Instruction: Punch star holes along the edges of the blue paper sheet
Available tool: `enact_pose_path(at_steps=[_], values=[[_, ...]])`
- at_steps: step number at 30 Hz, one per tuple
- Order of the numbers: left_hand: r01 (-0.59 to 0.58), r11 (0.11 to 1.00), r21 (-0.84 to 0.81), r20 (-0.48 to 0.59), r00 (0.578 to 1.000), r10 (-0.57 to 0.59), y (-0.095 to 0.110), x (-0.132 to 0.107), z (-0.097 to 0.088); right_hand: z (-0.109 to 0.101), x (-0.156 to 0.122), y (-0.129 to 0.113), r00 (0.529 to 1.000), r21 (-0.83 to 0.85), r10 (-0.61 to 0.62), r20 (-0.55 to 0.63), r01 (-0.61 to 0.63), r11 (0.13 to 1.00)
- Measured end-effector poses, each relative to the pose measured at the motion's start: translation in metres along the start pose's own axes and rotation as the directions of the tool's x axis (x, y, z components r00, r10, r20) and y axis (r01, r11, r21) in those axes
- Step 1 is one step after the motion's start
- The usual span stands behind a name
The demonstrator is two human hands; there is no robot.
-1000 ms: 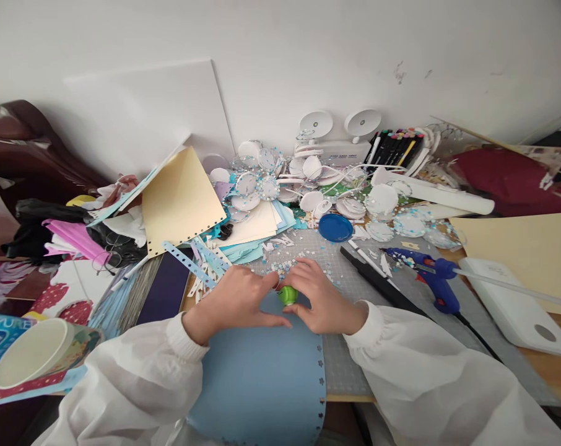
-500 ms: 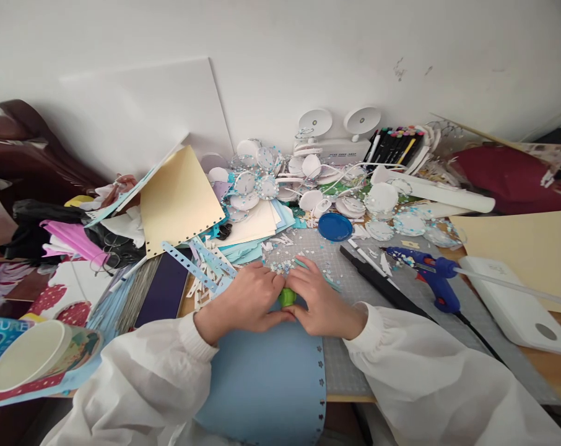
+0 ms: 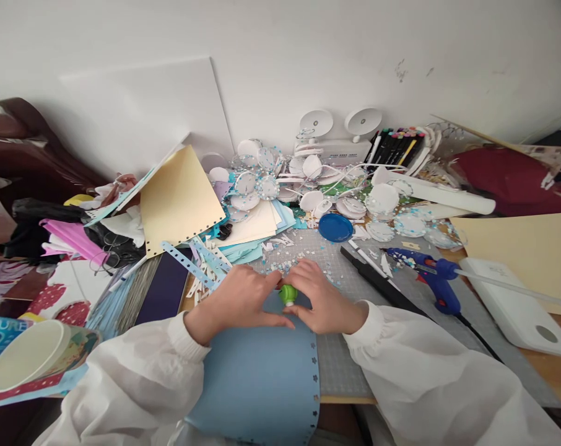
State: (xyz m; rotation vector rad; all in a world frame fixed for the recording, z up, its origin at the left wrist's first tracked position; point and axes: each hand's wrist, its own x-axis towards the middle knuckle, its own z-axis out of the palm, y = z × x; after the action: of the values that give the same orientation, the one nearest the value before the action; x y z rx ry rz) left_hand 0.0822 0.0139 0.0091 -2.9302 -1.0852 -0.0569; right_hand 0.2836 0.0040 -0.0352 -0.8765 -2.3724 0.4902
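Note:
A sheet of blue paper [image 3: 262,371] hangs over the table's front edge, with small punched shapes along its right side. My right hand [image 3: 324,297] is closed around a small green craft punch [image 3: 288,293] at the paper's far edge. Left of the punch, my left hand [image 3: 246,297] grips the blue paper, its thumb stretched across the top and its other fingers bent; their tips are partly hidden. Tiny white and blue paper bits [image 3: 303,251] lie scattered just beyond both hands on the grey cutting mat [image 3: 340,359].
A blue glue gun [image 3: 431,275] and a white device [image 3: 517,303] lie at right. Near the middle is a blue round lid [image 3: 335,228]. White discs with beaded wire [image 3: 266,186] crowd the back. A paper cup [image 3: 30,356] stands at left, beside cream paper [image 3: 182,198].
My left hand has shifted left and its thumb has come away from the right thumb. The blue paper has slid slightly left, and more of the green punch shows.

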Motion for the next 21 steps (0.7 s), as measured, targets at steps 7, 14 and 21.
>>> enact_pose_path(at_steps=[7,14,21], values=[[-0.043,0.999,0.002,-0.015,0.999,0.043,-0.003,-0.004,0.001,0.001,0.001,-0.001,1.0,-0.026,-0.001,-0.007,0.001,1.0],[-0.07,0.997,0.018,-0.125,0.99,0.072,0.012,0.006,0.006,0.003,0.001,-0.002,0.998,-0.088,-0.02,-0.064,0.014,0.996],[-0.094,0.995,0.023,-0.132,0.986,0.096,0.011,0.01,0.011,0.004,0.0,-0.002,0.995,-0.138,-0.023,-0.097,0.01,0.99]])
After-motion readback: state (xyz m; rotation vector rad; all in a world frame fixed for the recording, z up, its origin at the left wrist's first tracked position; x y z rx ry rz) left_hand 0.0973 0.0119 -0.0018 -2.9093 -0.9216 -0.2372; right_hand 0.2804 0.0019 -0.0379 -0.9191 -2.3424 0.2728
